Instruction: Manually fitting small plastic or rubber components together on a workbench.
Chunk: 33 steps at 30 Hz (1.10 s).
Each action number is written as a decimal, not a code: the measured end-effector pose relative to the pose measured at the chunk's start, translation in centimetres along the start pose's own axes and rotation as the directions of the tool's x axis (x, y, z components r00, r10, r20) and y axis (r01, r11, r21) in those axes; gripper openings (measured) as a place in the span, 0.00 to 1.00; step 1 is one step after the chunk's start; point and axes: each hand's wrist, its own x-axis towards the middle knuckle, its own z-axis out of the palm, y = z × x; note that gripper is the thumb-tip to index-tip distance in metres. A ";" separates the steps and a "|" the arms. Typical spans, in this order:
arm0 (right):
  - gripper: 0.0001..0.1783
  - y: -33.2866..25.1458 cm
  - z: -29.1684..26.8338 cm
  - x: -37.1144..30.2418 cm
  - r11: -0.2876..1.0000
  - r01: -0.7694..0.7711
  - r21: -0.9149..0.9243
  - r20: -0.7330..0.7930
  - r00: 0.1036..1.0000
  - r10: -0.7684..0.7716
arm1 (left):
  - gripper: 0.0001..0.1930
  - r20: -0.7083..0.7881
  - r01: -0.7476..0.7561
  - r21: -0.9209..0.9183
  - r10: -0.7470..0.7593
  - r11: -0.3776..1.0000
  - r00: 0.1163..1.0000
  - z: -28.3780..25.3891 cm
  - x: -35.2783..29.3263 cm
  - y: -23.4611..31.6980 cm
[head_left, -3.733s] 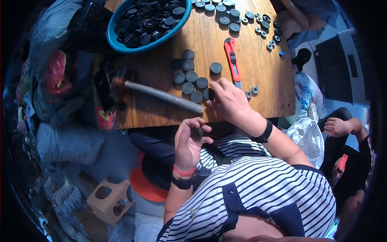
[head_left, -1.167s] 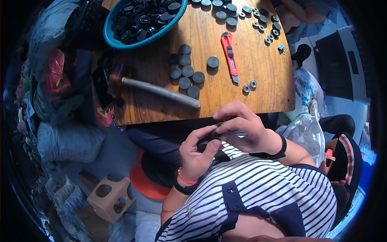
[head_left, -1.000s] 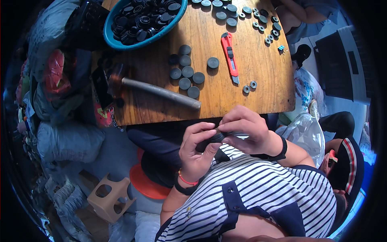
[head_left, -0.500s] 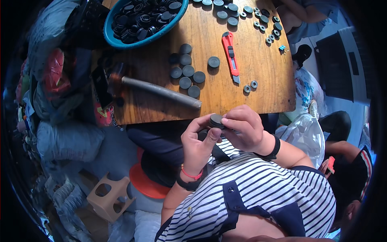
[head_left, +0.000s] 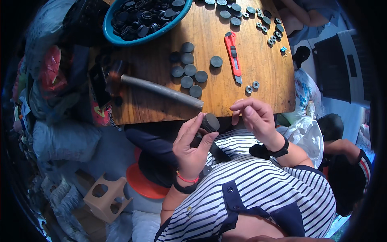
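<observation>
Just off the near edge of the table, my left hand (head_left: 190,148) holds a round black cap (head_left: 211,122) by its rim, between the thumb and fingers. The cap is tilted, with its flat face turned up and to the right. To its right, apart from it, my right hand (head_left: 259,121) hangs with loosely bent fingers and nothing visible in them. Past my hands, a group of similar black caps (head_left: 190,70) lies on the wooden table (head_left: 153,114), with a single cap (head_left: 216,61) beside it. Two small metal-rimmed rings (head_left: 252,87) lie nearest my right hand.
A red box cutter (head_left: 232,54) lies with its blade out, pointing toward me. A hammer (head_left: 161,90) rests across the left side. The teal basin (head_left: 107,30) is full of black caps. More caps and rings (head_left: 265,20) lie at the far right. A beige stool (head_left: 107,197) stands on the floor.
My right hand has let go of the cap and moved up and right, its fingers loosening. My left hand has shifted slightly left and tilted the cap.
</observation>
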 end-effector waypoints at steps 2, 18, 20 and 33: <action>0.13 -0.2 0.2 -0.1 0.998 -0.055 0.015 0.043 0.998 0.054 | 0.27 -0.004 0.004 -0.017 -0.004 1.000 1.000 -0.2 0.0 -0.1; 0.13 -4.4 -8.5 0.0 0.915 -0.196 -0.352 -0.307 0.948 0.085 | 0.21 0.447 0.495 -0.285 -0.343 0.821 0.826 1.0 0.6 -2.9; 0.15 -3.8 -11.8 2.0 0.816 -0.321 -0.480 -0.317 0.931 0.180 | 0.17 0.433 0.567 -0.293 -0.422 0.770 0.796 1.5 1.1 -2.8; 0.23 -0.8 -6.7 15.5 0.186 0.259 -0.948 0.223 0.955 -0.195 | 0.13 0.311 0.620 -0.268 -0.543 0.737 0.780 1.2 -0.5 -2.0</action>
